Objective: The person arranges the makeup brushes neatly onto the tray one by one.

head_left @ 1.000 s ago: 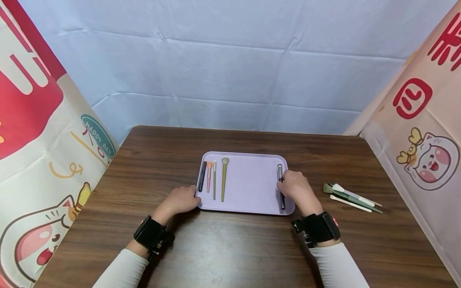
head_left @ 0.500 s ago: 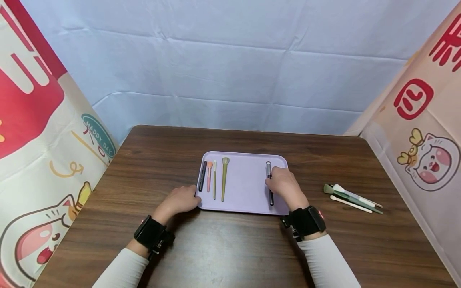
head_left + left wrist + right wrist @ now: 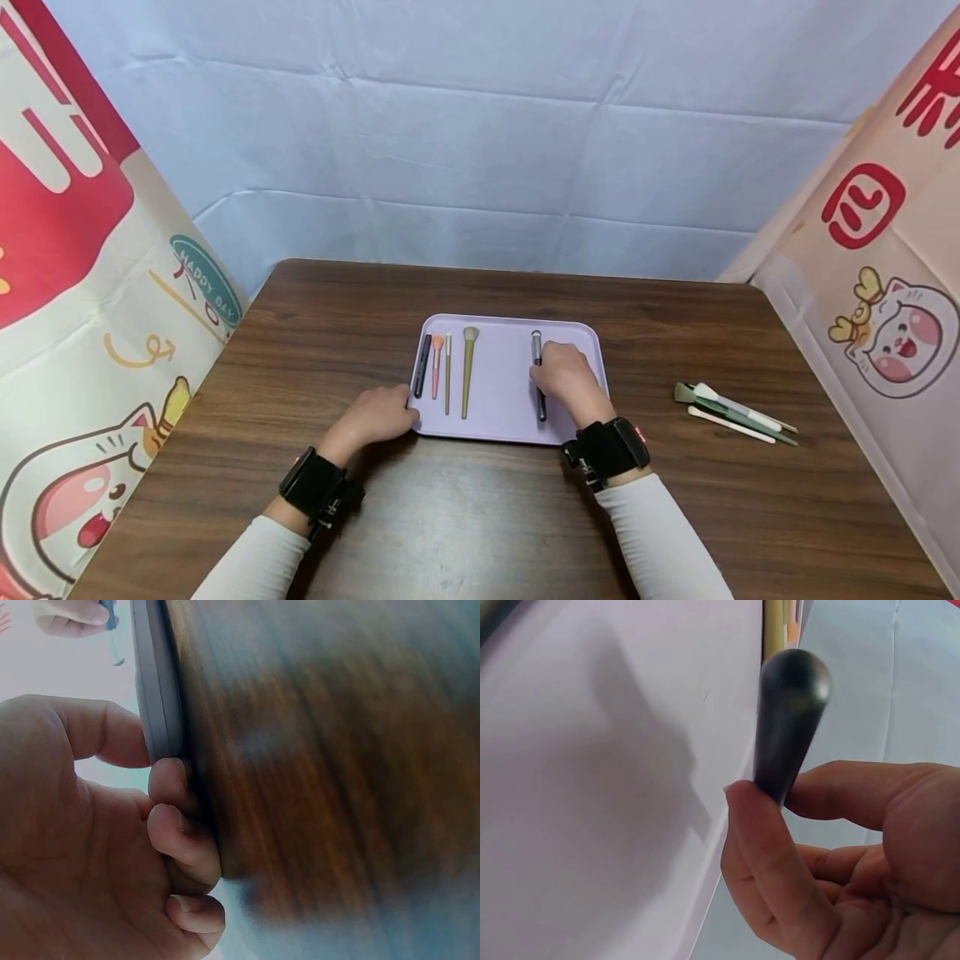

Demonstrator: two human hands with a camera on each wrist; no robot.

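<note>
My right hand (image 3: 564, 371) pinches a black-handled makeup brush (image 3: 789, 712) between thumb and fingers, over the right half of the lilac tray (image 3: 504, 427). The brush points away from me, and its silver ferrule (image 3: 536, 343) shows past the fingers. At the tray's near left corner, my left hand (image 3: 378, 414) grips the rim, thumb on the inner side and curled fingers along the outside. Along the tray's left side lie a black brush (image 3: 422, 367), a pink brush (image 3: 436, 371), a thin green brush (image 3: 447, 383) and a larger olive brush (image 3: 467, 379), roughly parallel.
To the right of the tray, a loose pile holds a dark green brush (image 3: 723, 410), a white-headed brush (image 3: 738, 404) and a thin white stick (image 3: 729, 425). The brown wooden table (image 3: 480, 508) is bordered by hanging cloths at the back and sides.
My right hand has moved left across the tray, carrying the black-handled makeup brush from near the right rim toward the middle. The left hand stays on the corner.
</note>
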